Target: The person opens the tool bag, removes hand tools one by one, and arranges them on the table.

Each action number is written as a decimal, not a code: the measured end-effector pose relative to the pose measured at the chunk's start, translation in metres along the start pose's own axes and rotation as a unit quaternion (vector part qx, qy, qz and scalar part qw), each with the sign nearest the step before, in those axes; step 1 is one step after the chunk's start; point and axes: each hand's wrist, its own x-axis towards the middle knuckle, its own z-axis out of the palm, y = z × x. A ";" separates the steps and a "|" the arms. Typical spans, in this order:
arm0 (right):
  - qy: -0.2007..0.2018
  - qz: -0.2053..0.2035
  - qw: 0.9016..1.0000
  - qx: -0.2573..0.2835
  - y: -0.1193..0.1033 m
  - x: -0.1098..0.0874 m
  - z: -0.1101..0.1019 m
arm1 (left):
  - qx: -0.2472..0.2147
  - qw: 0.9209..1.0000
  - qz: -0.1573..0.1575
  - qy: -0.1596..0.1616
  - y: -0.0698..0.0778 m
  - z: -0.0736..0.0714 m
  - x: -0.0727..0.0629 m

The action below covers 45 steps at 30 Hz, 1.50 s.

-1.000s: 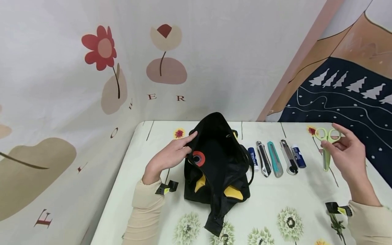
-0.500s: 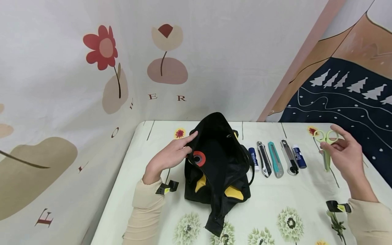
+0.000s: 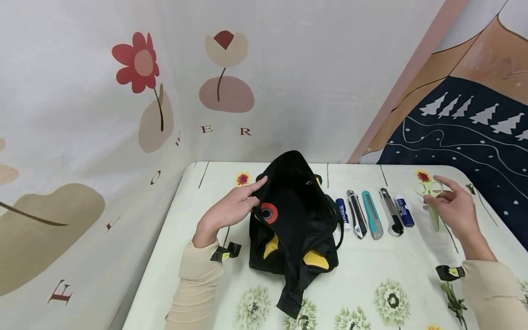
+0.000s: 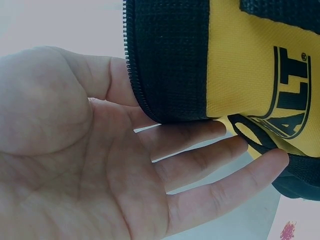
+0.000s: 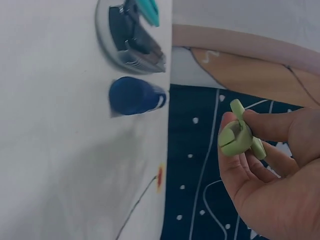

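A black tool bag [image 3: 301, 233] with yellow patches stands on the table with its top gaping. My left hand [image 3: 228, 205] holds the rim of that bag on its left side. In the left wrist view, the thumb passes behind the zippered edge [image 4: 165, 60] while the other fingers lie along the yellow outside [image 4: 240, 60]. On the far right, my right hand [image 3: 459, 213] pinches light green scissors [image 3: 434, 215] near the handle loops, blades downward, above the table. The right wrist view shows the scissors [image 5: 236, 141] end-on between thumb and fingers.
Between bag and scissors lie a blue glue stick [image 3: 342, 214], a grey-black utility knife [image 3: 356, 214], a teal utility knife [image 3: 372, 215], another grey utility knife [image 3: 391, 213] and a second blue glue stick [image 3: 404, 211]. A flowered cloth [image 3: 363, 279] covers the table; printed fabric [image 3: 297, 78] hangs behind.
My right hand has moved left with the scissors, closer to the row of knives and glue sticks. My left hand and the bag have stayed in place.
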 end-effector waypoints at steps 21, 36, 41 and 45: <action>-0.061 0.029 0.992 -0.110 0.024 0.019 0.013 | 0.000 1.000 -0.002 -0.001 0.002 0.001 0.000; -0.068 0.031 0.989 -0.125 0.039 0.023 0.016 | -0.002 1.000 -0.004 0.000 0.001 0.000 -0.001; -0.062 0.022 0.990 -0.123 0.041 0.023 0.017 | 0.001 1.000 -0.003 0.001 0.001 0.000 0.000; -0.051 0.018 0.989 -0.139 0.043 0.023 0.018 | 0.002 1.000 -0.004 0.002 0.001 0.000 0.000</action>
